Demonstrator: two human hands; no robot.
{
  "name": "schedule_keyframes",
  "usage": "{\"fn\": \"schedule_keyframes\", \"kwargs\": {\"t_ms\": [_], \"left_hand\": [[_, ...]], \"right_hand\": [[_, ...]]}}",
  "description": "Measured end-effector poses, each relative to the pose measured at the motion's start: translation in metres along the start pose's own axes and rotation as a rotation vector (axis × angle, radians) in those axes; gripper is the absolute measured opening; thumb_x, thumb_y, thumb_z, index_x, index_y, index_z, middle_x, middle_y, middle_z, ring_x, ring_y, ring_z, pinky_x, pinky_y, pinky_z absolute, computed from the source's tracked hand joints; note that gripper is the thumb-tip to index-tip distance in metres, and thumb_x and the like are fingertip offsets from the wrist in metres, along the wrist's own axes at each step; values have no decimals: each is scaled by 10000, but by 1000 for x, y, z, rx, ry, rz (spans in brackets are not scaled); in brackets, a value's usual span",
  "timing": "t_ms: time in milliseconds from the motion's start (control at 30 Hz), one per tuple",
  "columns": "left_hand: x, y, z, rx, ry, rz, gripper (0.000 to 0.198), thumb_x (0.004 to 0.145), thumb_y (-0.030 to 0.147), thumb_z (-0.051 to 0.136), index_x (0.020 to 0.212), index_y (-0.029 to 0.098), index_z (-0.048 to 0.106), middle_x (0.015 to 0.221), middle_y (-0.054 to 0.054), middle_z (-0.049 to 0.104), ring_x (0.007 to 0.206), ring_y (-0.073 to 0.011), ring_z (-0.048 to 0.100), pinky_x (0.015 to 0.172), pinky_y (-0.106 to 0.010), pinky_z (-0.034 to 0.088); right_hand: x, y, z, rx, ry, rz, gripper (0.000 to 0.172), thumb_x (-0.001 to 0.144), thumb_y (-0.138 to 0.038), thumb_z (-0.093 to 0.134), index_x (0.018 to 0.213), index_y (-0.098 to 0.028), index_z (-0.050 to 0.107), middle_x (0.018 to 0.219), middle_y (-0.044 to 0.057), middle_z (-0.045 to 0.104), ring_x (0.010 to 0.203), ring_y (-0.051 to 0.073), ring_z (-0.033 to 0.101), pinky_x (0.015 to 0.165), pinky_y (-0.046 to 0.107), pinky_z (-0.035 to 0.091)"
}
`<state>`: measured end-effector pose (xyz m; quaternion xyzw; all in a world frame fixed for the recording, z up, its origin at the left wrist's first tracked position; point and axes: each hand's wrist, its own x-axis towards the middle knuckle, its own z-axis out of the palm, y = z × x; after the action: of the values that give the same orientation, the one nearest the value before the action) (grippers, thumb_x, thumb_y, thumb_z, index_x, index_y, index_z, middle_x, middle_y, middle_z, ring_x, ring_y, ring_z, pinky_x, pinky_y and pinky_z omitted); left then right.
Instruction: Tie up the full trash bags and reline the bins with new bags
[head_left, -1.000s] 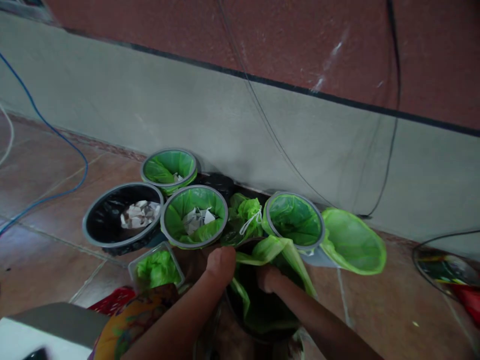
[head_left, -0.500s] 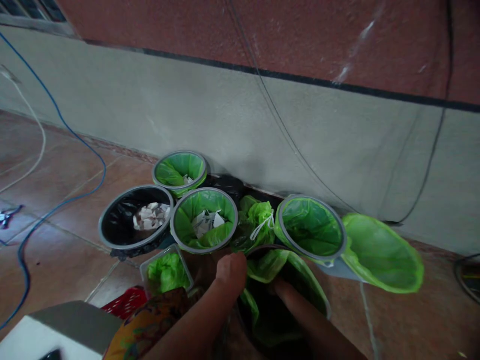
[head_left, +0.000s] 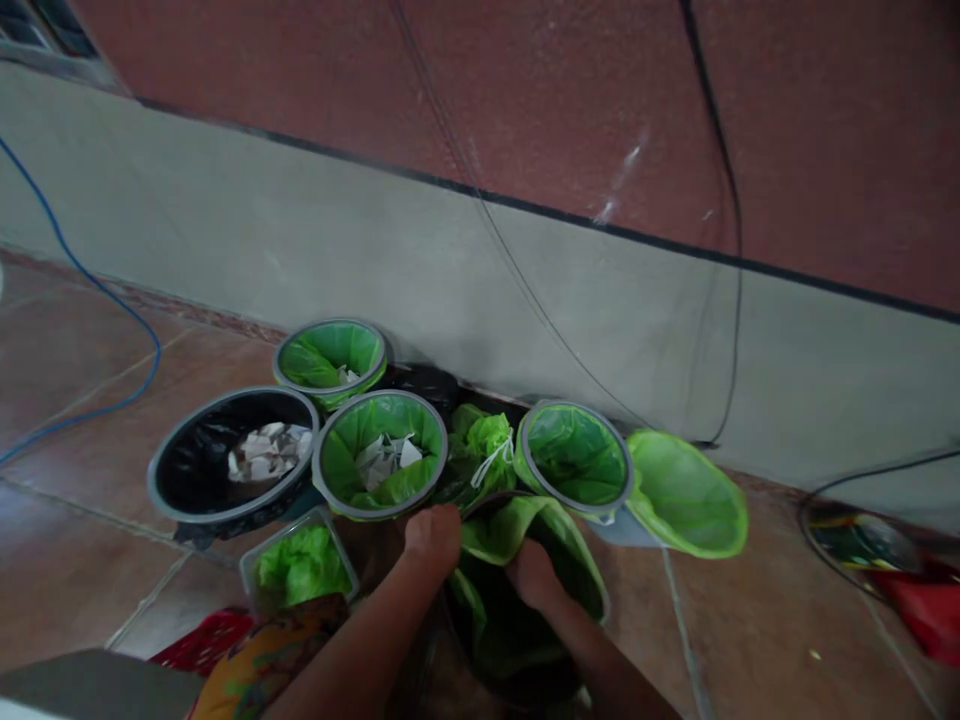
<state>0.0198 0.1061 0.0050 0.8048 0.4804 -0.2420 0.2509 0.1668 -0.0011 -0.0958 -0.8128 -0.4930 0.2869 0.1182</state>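
Observation:
A dark bin (head_left: 491, 680) stands right in front of me, lined with a green plastic bag (head_left: 517, 525) whose edge is folded over the rim on one side and loose on the other. My left hand (head_left: 435, 538) is closed at the bin's left rim, gripping the edge of the bag there. Inside the mouth, my right hand (head_left: 534, 575) has its fingers curled at the bag's fold; the fingertips are hidden by the plastic. Left of my left forearm sits a clear plastic tub (head_left: 251, 572) holding crumpled green bags (head_left: 304, 565).
Behind stand several lined bins, among them a black-lined bin (head_left: 187, 460) and a green-lined bin (head_left: 375, 425) with paper scraps, and another green-lined bin (head_left: 574, 455). A green bag (head_left: 686, 490) flares open at right. A blue cable (head_left: 112, 290) crosses the floor; a wall (head_left: 337, 240) closes the back.
The view has turned to the right, so the bins appear farther left. My right hand has come up a little out of the bin's dark inside; my left hand keeps its place at the rim.

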Motion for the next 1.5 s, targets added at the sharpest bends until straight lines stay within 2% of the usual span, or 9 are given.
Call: {"fn": "schedule_keyframes", "kwargs": {"t_ms": [133, 267, 333, 433, 633, 833, 1133, 1333, 1500], "left_hand": [[-6, 2, -2, 14, 53, 29, 396, 841, 41, 417, 1180, 84, 617, 1128, -198, 691, 1115, -299, 652, 908, -393, 532], [-15, 18, 9, 52, 246, 114, 437, 828, 40, 421, 1231, 101, 577, 1229, -197, 618, 1156, -313, 583, 928, -434, 493], [-19, 30, 19, 90, 329, 191, 420, 832, 54, 433, 1216, 127, 586, 1279, -178, 583, 1180, -309, 541, 979, -459, 447], [-19, 46, 37, 156, 349, 325, 352, 889, 102, 396, 1157, 143, 621, 1249, -153, 594, 1167, -285, 532, 1016, -451, 407], [5, 45, 61, 249, 273, 425, 352, 924, 96, 354, 1081, 118, 668, 1106, -160, 665, 1125, -264, 567, 1031, -442, 385], [15, 33, 52, 130, 216, 347, 327, 903, 91, 386, 985, 127, 700, 1002, -135, 719, 1032, -238, 642, 972, -377, 422], [43, 11, 24, -540, 220, 89, 267, 879, 221, 506, 881, 126, 755, 793, -46, 732, 765, -148, 653, 653, -221, 415], [56, 9, 25, -469, 332, -89, 269, 899, 214, 491, 882, 154, 752, 878, -71, 760, 803, -157, 669, 677, -228, 410], [65, 15, 34, -375, 431, -157, 308, 950, 260, 428, 969, 188, 727, 990, -94, 760, 901, -186, 689, 726, -251, 427]], "right_hand": [[-26, 18, -36, -175, 208, 101, 275, 883, -213, 445, 940, -186, 712, 949, 106, 720, 916, 232, 664, 825, 317, 485], [-18, 33, -62, -241, 437, -15, 394, 856, -182, 490, 1227, -170, 621, 1229, 118, 620, 1172, 252, 524, 1015, 354, 414], [-6, 34, -69, -264, 418, -77, 511, 840, -158, 506, 1348, -171, 548, 1324, 122, 557, 1237, 262, 466, 1078, 375, 366], [12, 33, -74, -263, 342, -94, 545, 831, -154, 536, 1375, -183, 542, 1361, 125, 525, 1249, 269, 453, 1096, 376, 345], [28, 40, -69, -83, 302, -133, 287, 851, -161, 538, 1062, -156, 733, 1128, 118, 656, 1085, 226, 578, 1017, 310, 406], [36, 57, -63, 154, 315, -26, 210, 822, -174, 566, 893, -165, 764, 961, 90, 731, 894, 192, 661, 848, 272, 471], [41, 83, -70, 458, 196, 171, 222, 781, -274, 567, 794, -166, 760, 772, 53, 746, 706, 181, 651, 662, 267, 458], [47, 90, -69, 457, 173, 226, 234, 782, -325, 587, 739, -155, 741, 638, 24, 676, 610, 165, 594, 594, 270, 411], [54, 86, -64, 289, 181, 181, 294, 865, -322, 508, 790, -167, 746, 760, 48, 720, 720, 166, 628, 659, 266, 423]]}}
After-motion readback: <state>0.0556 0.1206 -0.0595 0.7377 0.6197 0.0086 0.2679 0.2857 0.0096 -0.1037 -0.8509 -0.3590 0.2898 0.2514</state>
